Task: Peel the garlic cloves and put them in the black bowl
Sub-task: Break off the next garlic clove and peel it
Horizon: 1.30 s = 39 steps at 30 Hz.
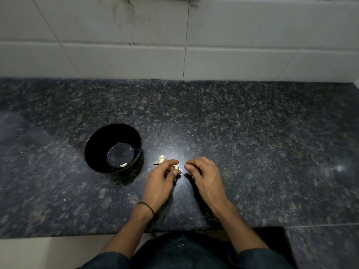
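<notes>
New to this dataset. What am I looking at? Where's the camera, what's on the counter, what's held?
No robot: a person works with bare hands. The single picture comes from a wide-angle camera on their head, looking down at a dark stone counter. The left hand pinches a garlic clove; the right hand is beside it, fingers curled, and I cannot tell whether it holds anything. More garlic lies just beyond the left hand. The black bowl stands further left, with one peeled clove inside.

My left hand [161, 181] pinches a garlic clove [176, 167] between thumb and curled fingers. My right hand [204, 174] hangs just beside it, fingers curled down, fingertips facing the left's; whether they hold anything, I cannot tell.
</notes>
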Motion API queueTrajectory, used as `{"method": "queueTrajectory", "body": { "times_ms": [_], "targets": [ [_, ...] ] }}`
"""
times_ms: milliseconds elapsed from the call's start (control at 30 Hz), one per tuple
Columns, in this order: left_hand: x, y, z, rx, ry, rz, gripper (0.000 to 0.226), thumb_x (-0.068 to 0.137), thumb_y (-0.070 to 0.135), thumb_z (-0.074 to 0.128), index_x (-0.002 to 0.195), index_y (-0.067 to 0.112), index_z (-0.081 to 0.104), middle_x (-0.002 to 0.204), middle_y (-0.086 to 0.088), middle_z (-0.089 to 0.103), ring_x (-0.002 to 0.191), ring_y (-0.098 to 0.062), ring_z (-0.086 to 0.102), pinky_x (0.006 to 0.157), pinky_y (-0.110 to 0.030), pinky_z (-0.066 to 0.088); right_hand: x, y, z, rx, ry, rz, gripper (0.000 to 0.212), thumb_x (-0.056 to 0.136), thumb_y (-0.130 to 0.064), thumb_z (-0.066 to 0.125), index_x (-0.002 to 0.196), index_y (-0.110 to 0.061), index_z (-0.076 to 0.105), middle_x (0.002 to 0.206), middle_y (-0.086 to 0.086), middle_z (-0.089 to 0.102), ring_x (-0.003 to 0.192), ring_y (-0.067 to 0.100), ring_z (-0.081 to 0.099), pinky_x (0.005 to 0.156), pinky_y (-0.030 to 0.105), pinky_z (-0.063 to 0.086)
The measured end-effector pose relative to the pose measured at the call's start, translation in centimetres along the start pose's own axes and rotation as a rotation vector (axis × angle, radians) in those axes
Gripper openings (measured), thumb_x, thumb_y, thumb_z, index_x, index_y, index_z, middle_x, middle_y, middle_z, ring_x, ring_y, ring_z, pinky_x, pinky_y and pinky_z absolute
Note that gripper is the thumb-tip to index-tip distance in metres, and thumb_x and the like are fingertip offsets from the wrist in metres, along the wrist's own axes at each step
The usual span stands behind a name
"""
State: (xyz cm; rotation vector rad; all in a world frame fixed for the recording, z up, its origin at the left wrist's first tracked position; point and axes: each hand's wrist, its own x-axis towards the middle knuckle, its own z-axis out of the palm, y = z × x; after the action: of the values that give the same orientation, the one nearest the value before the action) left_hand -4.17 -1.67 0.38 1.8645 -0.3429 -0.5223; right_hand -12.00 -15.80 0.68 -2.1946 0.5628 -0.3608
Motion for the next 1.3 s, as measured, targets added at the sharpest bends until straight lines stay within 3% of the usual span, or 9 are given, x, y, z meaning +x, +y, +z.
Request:
{"method": "queueTrajectory", "body": {
  "times_ms": [267, 400, 600, 767, 833, 933, 1000, 1200, 1300],
  "targets": [
    [-0.2, 0.3, 0.1, 0.046, 0.036, 0.052, 0.017, 0.091, 0.001, 0.067, 0.099, 0.015, 0.071, 0.088, 0.003, 0.072, 0.078, 0.0, 0.065, 0.073, -0.009, 0.047, 0.0, 0.0, -0.2, -0.072, 0.064, -0.007, 0.029, 0.092, 0.008, 0.055, 0.103, -0.011, 0.074, 0.103, -0.004, 0.066, 0.098, 0.013, 0.057, 0.086, 0.003, 0.036],
    [-0.2, -0.1, -0.4, 0.153, 0.069, 0.095, 0.015, 0.09, 0.007, 0.069, 0.095, 0.022, 0.069, 0.083, 0.01, 0.071, 0.079, -0.002, 0.064, 0.077, -0.016, 0.05, -0.2, 0.5, -0.2, -0.124, 0.061, 0.034, 0.025, 0.097, 0.001, 0.053, 0.11, -0.007, 0.073, 0.106, -0.002, 0.061, 0.102, 0.017, 0.055, 0.087, 0.0, 0.032],
    [-0.9, -0.9, -1.1, 0.264, 0.127, 0.138, 0.012, 0.088, 0.012, 0.073, 0.091, 0.021, 0.066, 0.075, 0.007, 0.064, 0.069, -0.012, 0.058, 0.07, -0.031, 0.051, -1.5, 0.6, 1.5, -0.155, -0.068, -0.111, 0.021, 0.098, -0.003, 0.051, 0.108, -0.009, 0.069, 0.102, 0.001, 0.055, 0.094, 0.018, 0.052, 0.084, 0.029, 0.047],
    [-1.4, -1.9, -2.1, 0.436, 0.214, 0.212, 0.011, 0.089, 0.014, 0.072, 0.097, 0.018, 0.067, 0.085, 0.008, 0.055, 0.074, -0.013, 0.052, 0.072, -0.028, 0.044, -0.2, 0.1, 1.0, -0.09, -0.048, -0.133, 0.034, 0.092, 0.01, 0.047, 0.112, -0.005, 0.07, 0.11, 0.002, 0.059, 0.1, 0.014, 0.055, 0.088, 0.009, 0.041],
    [-1.6, -2.1, -2.1, 0.473, 0.236, 0.211, 0.01, 0.088, 0.014, 0.072, 0.096, 0.017, 0.066, 0.086, 0.009, 0.051, 0.074, -0.011, 0.049, 0.071, -0.023, 0.038, 0.7, -0.1, 0.9, -0.155, -0.113, -0.207, 0.034, 0.093, 0.003, 0.047, 0.115, -0.008, 0.07, 0.117, 0.001, 0.06, 0.106, 0.015, 0.052, 0.093, 0.009, 0.037],
    [-1.8, -2.2, -2.0, 0.487, 0.247, 0.184, 0.01, 0.089, 0.014, 0.071, 0.098, 0.015, 0.066, 0.086, 0.009, 0.047, 0.073, -0.011, 0.046, 0.07, -0.022, 0.034, 1.6, -0.2, 0.7, -0.275, -0.318, -0.403, 0.034, 0.101, -0.026, 0.04, 0.121, -0.016, 0.065, 0.129, -0.002, 0.058, 0.116, 0.019, 0.052, 0.1, 0.032, 0.042],
    [-1.9, -2.3, -1.9, 0.49, 0.245, 0.176, 0.013, 0.09, 0.016, 0.071, 0.102, 0.015, 0.066, 0.088, 0.008, 0.047, 0.075, -0.011, 0.046, 0.072, -0.023, 0.036, 1.6, 0.2, 0.3, -0.387, -0.413, -0.54, 0.033, 0.105, -0.032, 0.039, 0.125, -0.019, 0.06, 0.133, -0.003, 0.054, 0.12, 0.02, 0.05, 0.1, 0.036, 0.042],
    [-2.5, -2.5, -2.1, 0.44, 0.213, 0.197, 0.025, 0.088, 0.014, 0.073, 0.111, 0.015, 0.064, 0.094, 0.005, 0.05, 0.078, -0.013, 0.053, 0.077, -0.029, 0.047, -0.5, 3.1, -2.6, -0.497, -0.536, -0.748, 0.038, 0.103, -0.022, 0.036, 0.135, -0.011, 0.055, 0.138, 0.005, 0.052, 0.126, 0.021, 0.048, 0.103, 0.031, 0.046],
    [-3.1, -2.3, -2.0, 0.409, 0.225, 0.174, 0.032, 0.089, 0.009, 0.072, 0.119, 0.013, 0.063, 0.097, 0.002, 0.051, 0.081, -0.013, 0.053, 0.078, -0.011, 0.041, -1.6, 4.9, -3.7, -0.471, -0.472, -0.745, 0.037, 0.101, -0.015, 0.036, 0.13, -0.006, 0.058, 0.133, 0.007, 0.055, 0.122, 0.023, 0.052, 0.098, 0.032, 0.051]
  ]
}}
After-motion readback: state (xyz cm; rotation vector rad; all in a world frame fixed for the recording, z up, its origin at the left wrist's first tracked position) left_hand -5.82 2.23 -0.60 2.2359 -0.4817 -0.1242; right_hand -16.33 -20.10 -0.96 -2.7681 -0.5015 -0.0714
